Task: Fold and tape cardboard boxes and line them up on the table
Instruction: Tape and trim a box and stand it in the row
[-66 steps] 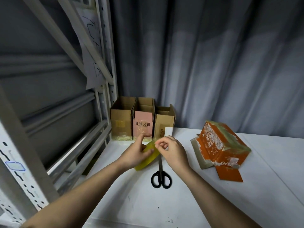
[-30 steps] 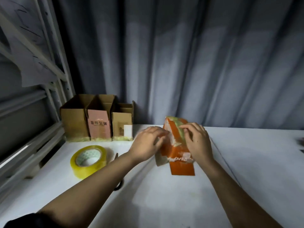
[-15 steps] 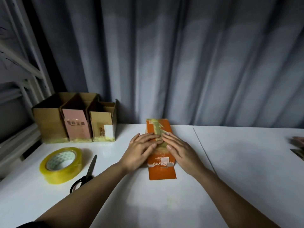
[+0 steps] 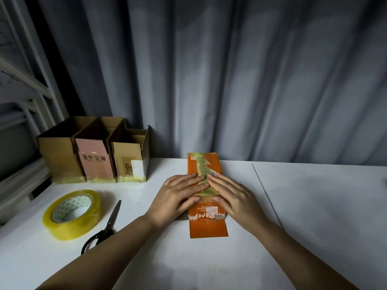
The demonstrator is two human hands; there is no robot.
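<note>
Grey curtains (image 4: 240, 80) hung behind a white table (image 4: 314, 206), with pale metal shelving (image 4: 23, 84) at the far left, around 9 o'clock. Three open-topped cardboard boxes (image 4: 94, 151) stood side by side at roughly 10 o'clock against the curtain, touching one another, the middle one pink-faced, yellowish tape along their bases. Nearer the person, at about 8 o'clock, a roll of yellow tape (image 4: 72, 214) lay flat, and black-handled scissors (image 4: 104, 227) lay just beside it, blades pointing away. At the centre of the table an orange box (image 4: 206, 206) lay flat, running from 12 toward 6 o'clock, a strip of yellowish tape (image 4: 202, 166) along its top face and a loose flap sticking out at the near end. The left hand (image 4: 178, 197) pressed flat on the box's left side, fingers straight and together. The right hand (image 4: 232, 193) pressed likewise on its right side, fingers straight, the fingertips of both hands nearly meeting over the tape seam.
</note>
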